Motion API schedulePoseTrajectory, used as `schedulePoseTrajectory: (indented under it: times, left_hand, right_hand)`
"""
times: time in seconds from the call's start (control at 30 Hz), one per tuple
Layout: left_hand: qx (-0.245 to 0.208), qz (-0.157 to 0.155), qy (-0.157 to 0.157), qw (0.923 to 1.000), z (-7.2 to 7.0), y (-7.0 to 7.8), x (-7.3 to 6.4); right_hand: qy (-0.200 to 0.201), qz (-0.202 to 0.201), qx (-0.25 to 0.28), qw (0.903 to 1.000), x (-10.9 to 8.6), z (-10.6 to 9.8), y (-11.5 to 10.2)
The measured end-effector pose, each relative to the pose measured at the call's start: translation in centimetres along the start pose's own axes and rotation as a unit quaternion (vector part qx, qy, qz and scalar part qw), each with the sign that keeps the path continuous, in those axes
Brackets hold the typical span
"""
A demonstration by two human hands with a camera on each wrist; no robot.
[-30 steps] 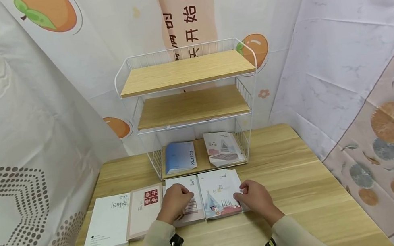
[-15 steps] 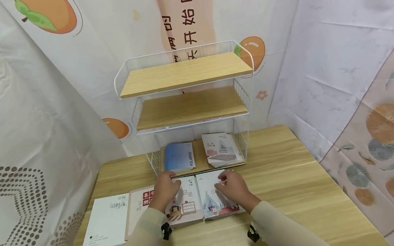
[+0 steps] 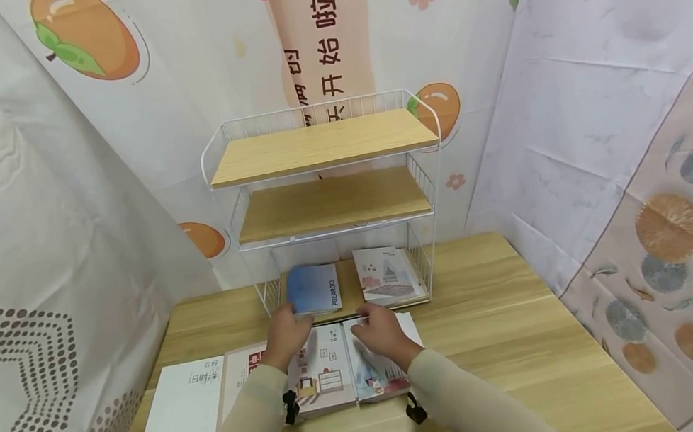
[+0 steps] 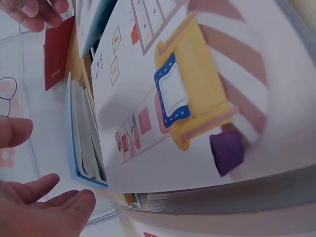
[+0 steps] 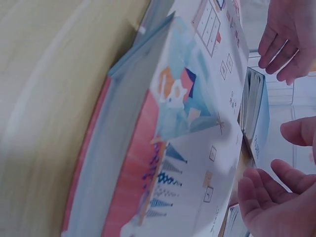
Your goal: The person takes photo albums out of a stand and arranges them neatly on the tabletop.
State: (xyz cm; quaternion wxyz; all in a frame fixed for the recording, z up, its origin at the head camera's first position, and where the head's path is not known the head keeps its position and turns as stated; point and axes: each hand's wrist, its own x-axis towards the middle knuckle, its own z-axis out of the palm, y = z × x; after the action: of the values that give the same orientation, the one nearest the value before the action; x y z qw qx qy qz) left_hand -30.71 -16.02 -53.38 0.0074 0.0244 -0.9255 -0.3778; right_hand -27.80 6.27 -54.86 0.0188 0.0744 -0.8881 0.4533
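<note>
My left hand (image 3: 288,338) hovers by the lower left corner of a blue "POLAROID" album (image 3: 319,289) on the bottom shelf. It holds nothing; its fingers (image 4: 74,210) are spread apart in the left wrist view. My right hand (image 3: 385,333) hangs over a white book with a tent picture (image 3: 371,377), partly hiding it, its fingers (image 5: 266,190) spread with nothing between them. Beside that lies a white book with a furniture picture (image 3: 323,375), below and right of my left hand. Another illustrated white book (image 3: 388,274) lies on the bottom shelf's right side.
A white wire rack with wooden shelves (image 3: 332,200) stands at the back. To the left on the wooden table (image 3: 497,355) lie a white book (image 3: 179,410) and a beige book with red characters (image 3: 239,378), partly hidden by my left forearm. Printed cloth hangs around.
Both hands have moved forward off the two front books toward the bottom shelf, the right also shifting left. The head view has tilted up slightly. The books look unmoved.
</note>
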Motion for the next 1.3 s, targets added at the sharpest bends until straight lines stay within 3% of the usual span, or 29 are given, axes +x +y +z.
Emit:
schedulePoseTrajectory:
  times: [0.23,0.53,0.97,1.17,1.3]
  left_hand:
    - [-0.016,-0.015,-0.003,0.9998,0.0,0.0,0.7]
    - [-0.022,-0.048,-0.011,0.9986,0.0,-0.4,1.4]
    - [-0.026,-0.071,-0.038,0.9964,0.3,0.3,1.3]
    - [-0.028,-0.073,-0.050,0.9956,0.2,0.6,1.3]
    - [-0.025,-0.079,-0.057,0.9949,0.0,0.3,1.5]
  right_hand:
    - [-0.031,0.043,0.067,0.9964,1.3,0.7,-0.2]
    - [-0.053,0.077,0.175,0.9800,2.4,1.5,-0.6]
    - [-0.057,0.100,0.208,0.9713,3.8,2.3,-0.6]
    - [-0.081,0.114,0.245,0.9594,4.0,2.1,-1.1]
    - [-0.105,0.129,0.295,0.9410,4.3,2.2,-1.4]
